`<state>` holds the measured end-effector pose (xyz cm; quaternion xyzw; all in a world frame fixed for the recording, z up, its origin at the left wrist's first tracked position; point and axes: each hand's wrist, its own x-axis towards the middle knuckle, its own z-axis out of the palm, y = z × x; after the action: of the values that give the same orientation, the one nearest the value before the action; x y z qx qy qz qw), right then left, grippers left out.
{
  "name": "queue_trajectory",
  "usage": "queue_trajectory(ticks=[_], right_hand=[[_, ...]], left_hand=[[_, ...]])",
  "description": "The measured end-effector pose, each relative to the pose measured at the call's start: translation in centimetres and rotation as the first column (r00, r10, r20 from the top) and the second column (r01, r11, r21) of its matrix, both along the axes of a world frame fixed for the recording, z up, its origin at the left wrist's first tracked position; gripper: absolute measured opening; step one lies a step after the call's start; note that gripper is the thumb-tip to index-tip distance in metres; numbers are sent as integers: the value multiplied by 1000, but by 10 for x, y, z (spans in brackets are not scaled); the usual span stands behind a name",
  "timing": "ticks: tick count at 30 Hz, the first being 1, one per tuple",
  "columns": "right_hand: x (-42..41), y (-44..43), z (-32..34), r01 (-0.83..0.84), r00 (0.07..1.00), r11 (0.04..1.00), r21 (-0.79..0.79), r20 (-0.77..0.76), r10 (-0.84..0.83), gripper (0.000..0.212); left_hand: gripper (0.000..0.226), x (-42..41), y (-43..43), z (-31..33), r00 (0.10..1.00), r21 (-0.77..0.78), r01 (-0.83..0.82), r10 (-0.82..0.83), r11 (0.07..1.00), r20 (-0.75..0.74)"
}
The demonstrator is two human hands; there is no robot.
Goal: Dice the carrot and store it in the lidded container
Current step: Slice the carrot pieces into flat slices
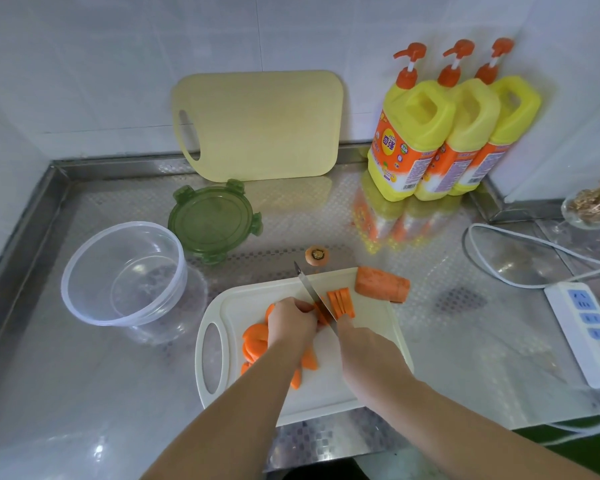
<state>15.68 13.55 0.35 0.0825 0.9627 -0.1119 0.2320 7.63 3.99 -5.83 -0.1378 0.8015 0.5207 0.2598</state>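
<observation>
Orange carrot slabs (pixel 340 303) on board (pixel 243 303); left hand (pixel 291 320) curled pinning them, right hand (pixel 364 348) apparently gripping knife (pixel 314 294).

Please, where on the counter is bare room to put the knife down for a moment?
Bare steel lies between the white cutting board and the power strip, also in front of the clear bowl, and between the green lid and the detergent bottles. The board itself is crowded: left hand, right hand, knife, carrot slices.

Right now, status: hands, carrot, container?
Left hand holds orange carrot slices on white plastic cutting board; right hand grips steel knife, mid-cut. Thick carrot chunk uncut. Clear round container empty, green round lid off. Cut carrot top lies off board.
</observation>
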Motion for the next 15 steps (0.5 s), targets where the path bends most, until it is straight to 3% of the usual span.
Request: queue_trajectory(ticks=[7, 12, 15], right_hand=[[0, -4, -6, 2, 1000, 1000, 22, -1, -2, 43], [0, 11, -9, 112, 993, 988, -110, -25, -115, 28], [1, 15, -3, 152, 983, 976, -154, -81, -165, 27]], left_hand=[[19, 1, -1, 3, 1000, 8, -3, 3, 1000, 2], [31, 1, -1, 1, 1000, 3, 28, -28, 1000, -2], [13, 1, -1, -2, 1000, -10, 9, -9, 1000, -2]])
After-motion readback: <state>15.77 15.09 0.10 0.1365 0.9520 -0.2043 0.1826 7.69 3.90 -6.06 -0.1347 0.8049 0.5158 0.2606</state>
